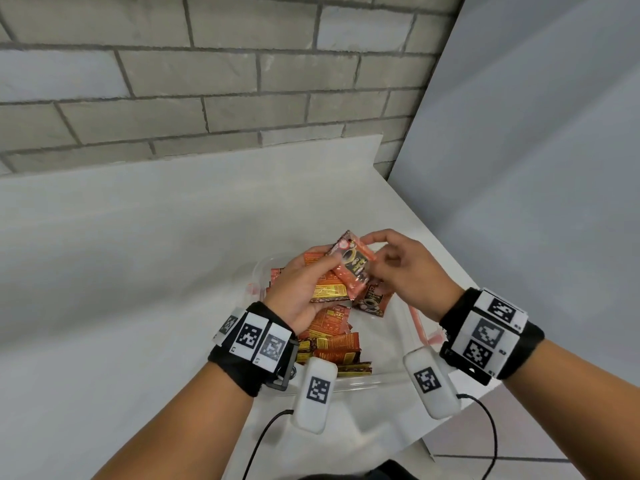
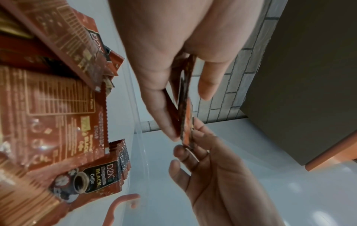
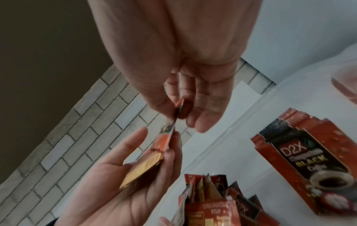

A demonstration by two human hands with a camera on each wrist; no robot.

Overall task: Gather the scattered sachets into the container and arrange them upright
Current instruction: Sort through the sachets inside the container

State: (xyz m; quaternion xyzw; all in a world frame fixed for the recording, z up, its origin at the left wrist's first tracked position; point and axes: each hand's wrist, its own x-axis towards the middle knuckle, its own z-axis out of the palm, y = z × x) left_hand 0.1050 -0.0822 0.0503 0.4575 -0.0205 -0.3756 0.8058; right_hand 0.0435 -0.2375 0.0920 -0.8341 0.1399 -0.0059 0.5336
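A white table [image 1: 138, 271] stood against a grey brick wall [image 1: 207, 81], and on it sat the clear container [image 1: 388, 341], holding a loose pile of red sachets [image 1: 332, 337], most lying flat or leaning. Both forearms reached in from below, wrists raised above the container. The left hand [image 1: 304, 289] was turned palm-up, its fingers curled round a small stack of sachets [image 1: 329, 289], thumb pressing on top. The right hand [image 1: 405, 268] arched over from the other side, thumb and forefinger pinching the corner of the top sachet [image 1: 349, 261]; its remaining fingers seemed loosely curled, though blur made that uncertain.
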